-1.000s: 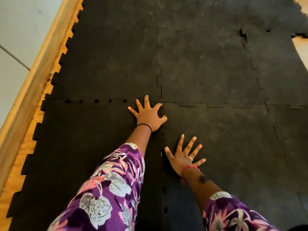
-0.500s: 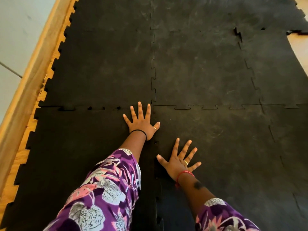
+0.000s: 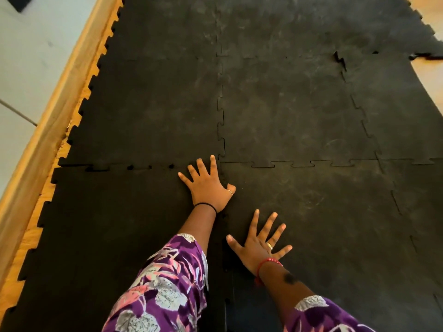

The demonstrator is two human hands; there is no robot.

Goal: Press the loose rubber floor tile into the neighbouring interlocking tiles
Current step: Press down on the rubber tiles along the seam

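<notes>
With our left hand [image 3: 208,188] splayed flat at the far right corner of the loose tile [image 3: 115,226] and our right hand [image 3: 260,243] spread, grasping nothing, on its neighbour [image 3: 335,224], we risk leaving the gapped far seam [image 3: 143,167] unseated.

Left hand [image 3: 208,188]: flat, palm down, fingers spread and pointing away from the body, thumb out to the right with a ring on it. Thin black band at the wrist. Forearm bare, arm extended forward, purple floral sleeve to mid-forearm.

Right hand [image 3: 260,243]: flat, palm down, fingers fanned wide, thumb angled left. Ring on one finger, red bead bracelet at the wrist. It lies nearer the body than the left. Forearm bare, floral sleeve above.
</notes>
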